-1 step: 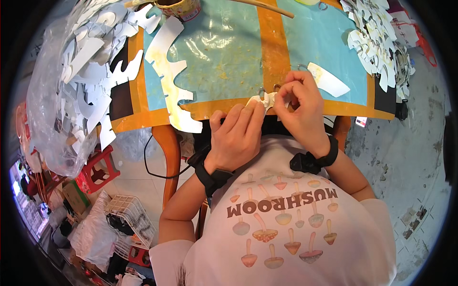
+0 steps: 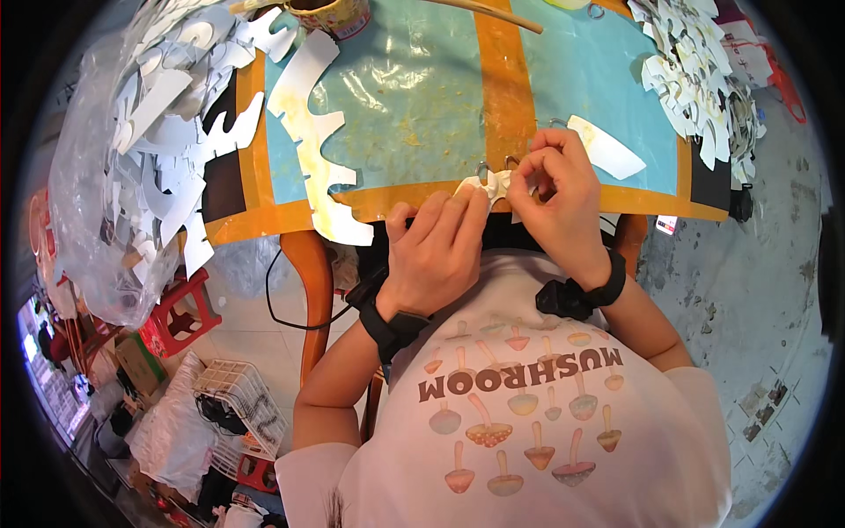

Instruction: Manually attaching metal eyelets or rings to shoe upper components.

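At the table's front edge, my left hand (image 2: pixel 436 251) presses its fingers over one end of a white notched strip (image 2: pixel 497 183). Two small metal rings (image 2: pixel 482 169) stick up from the strip's far side. My right hand (image 2: pixel 559 194) is closed in a pinch at the strip's other end; its fingertips partly hide what lies between them. To the left lies a larger white strip (image 2: pixel 310 145) with curved notches and yellowish glue along it. Right of my hands rests a white piece (image 2: pixel 607 148) with a yellow smear, and a metal ring (image 2: pixel 556 123) is beside it.
White cut-outs are heaped at the left (image 2: pixel 167 114) near clear plastic (image 2: pixel 84 185), and another heap (image 2: pixel 695 79) stands at the right. Farther back are a patterned tub (image 2: pixel 330 16) and a wooden stick (image 2: pixel 493 12). Below left are a red stool (image 2: pixel 180 317) and white basket (image 2: pixel 238 396).
My right hand has shifted very slightly to the right. Everything else looks the same.
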`<state>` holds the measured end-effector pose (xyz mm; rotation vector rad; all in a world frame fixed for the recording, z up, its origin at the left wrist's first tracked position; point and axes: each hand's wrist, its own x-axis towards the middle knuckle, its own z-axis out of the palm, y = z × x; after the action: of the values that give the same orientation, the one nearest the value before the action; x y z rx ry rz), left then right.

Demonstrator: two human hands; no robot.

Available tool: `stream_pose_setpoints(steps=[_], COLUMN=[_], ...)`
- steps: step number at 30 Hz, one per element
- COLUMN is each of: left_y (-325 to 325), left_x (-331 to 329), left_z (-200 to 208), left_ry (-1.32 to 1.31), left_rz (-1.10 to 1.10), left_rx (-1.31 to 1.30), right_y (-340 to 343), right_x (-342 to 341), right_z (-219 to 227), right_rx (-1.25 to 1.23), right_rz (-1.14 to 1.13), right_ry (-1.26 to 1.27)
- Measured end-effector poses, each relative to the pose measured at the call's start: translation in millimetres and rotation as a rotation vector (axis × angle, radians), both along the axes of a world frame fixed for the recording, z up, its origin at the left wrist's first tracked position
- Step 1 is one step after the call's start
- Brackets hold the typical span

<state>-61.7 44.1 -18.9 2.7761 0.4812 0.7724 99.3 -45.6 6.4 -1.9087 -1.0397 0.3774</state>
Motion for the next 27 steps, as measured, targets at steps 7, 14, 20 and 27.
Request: stream_pose_setpoints(steps=[7, 14, 20, 27], left_y=[4, 5, 22, 29], left_x=[5, 5, 18, 22], left_z=[5, 6, 18, 24], left_ry=[-0.039, -0.010, -0.029, 0.043], left_rz=[-0.019, -0.010, -0.025, -0.049], left_rx=[-0.048, -0.085, -0.259, -0.375], right_y=[0, 3, 3, 1], right_x=[1, -3, -4, -7], right_z=[9, 0, -3, 1], right_rx=[0.023, 0.039, 0.043, 0.024], right_rz=[0.052, 0.088, 0.108, 0.050], right_ry=[0.048, -0.086, -0.058, 0.043])
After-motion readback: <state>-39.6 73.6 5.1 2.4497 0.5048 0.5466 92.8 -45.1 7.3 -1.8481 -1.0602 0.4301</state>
